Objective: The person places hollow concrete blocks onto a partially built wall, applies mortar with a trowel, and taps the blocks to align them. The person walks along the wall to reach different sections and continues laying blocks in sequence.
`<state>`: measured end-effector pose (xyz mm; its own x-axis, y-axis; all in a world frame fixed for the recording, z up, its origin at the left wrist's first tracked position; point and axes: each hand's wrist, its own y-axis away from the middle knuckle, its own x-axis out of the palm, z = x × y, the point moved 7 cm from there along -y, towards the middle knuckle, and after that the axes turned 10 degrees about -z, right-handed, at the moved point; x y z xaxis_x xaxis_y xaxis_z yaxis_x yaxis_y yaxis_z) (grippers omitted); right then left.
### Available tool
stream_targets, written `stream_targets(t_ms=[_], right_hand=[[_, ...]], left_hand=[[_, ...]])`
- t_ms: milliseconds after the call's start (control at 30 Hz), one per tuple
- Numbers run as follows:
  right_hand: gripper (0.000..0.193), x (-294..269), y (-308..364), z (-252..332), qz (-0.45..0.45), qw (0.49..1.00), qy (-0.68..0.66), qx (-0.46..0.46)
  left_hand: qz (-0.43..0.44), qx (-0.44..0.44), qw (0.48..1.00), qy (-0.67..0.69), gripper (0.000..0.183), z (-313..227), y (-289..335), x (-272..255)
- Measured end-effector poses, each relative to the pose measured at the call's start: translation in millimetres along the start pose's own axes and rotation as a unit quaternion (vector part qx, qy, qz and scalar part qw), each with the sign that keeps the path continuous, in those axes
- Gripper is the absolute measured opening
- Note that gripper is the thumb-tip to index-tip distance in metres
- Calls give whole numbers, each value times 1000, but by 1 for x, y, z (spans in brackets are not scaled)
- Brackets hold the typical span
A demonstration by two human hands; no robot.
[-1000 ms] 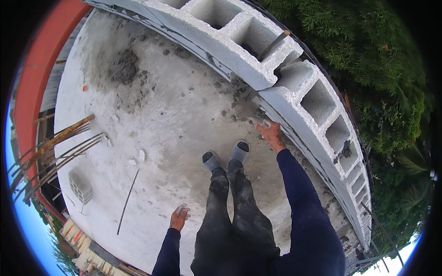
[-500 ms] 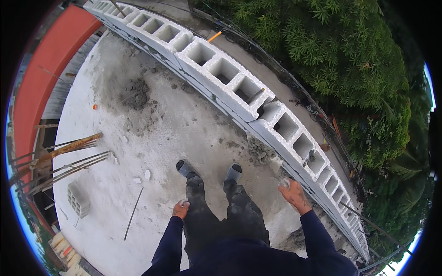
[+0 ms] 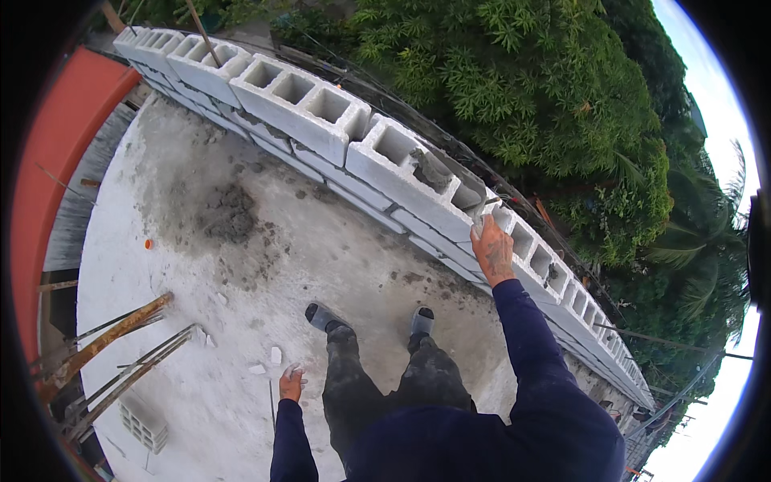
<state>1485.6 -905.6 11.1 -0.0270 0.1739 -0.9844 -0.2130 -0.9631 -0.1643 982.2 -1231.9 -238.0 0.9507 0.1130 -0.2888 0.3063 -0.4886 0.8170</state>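
Observation:
My right hand (image 3: 493, 251) is at the top of a long wall of grey hollow concrete blocks (image 3: 418, 199). Its fingers are bent over the near upper edge of a block, close to a joint, and their tips are pale. What lies under the fingertips is partly hidden. Grey mortar (image 3: 432, 170) sits in one of the block cavities just beyond. My left hand (image 3: 291, 383) hangs low beside my left leg, over the slab. Its whitish fingers are loosely bent and apart, with no clear object in them.
A mound of mortar (image 3: 229, 213) lies on the concrete slab (image 3: 185, 321). To the left, rusty bars (image 3: 112, 337) stick out near a loose hollow block (image 3: 144, 423). Small white chunks (image 3: 276, 354) lie near my feet. Steel rods (image 3: 203, 34) rise from the wall; trees (image 3: 522, 88) stand beyond it.
My right hand has risen from beside the wall to its top edge. My left hand has shifted outward and slightly down. The view has tilted and turned, bringing more sky in at right.

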Motion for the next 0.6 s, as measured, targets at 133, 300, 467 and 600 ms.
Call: stream_targets(t_ms=[133,300,467,600], right_hand=[[34,0,2,10,-48,999,21,9],[37,1,15,61,-109,988,-106,-18],[55,104,30,151,155,962,-204,97],[66,241,-9,292,254,924,-285,14]], left_hand=[[-48,-79,995,-34,39,34,-25,-81],[-87,-98,991,-37,37,56,-43,-125],[-43,-110,993,-4,38,31,-57,-79],[-19,-68,993,89,42,-12,-43,-39]])
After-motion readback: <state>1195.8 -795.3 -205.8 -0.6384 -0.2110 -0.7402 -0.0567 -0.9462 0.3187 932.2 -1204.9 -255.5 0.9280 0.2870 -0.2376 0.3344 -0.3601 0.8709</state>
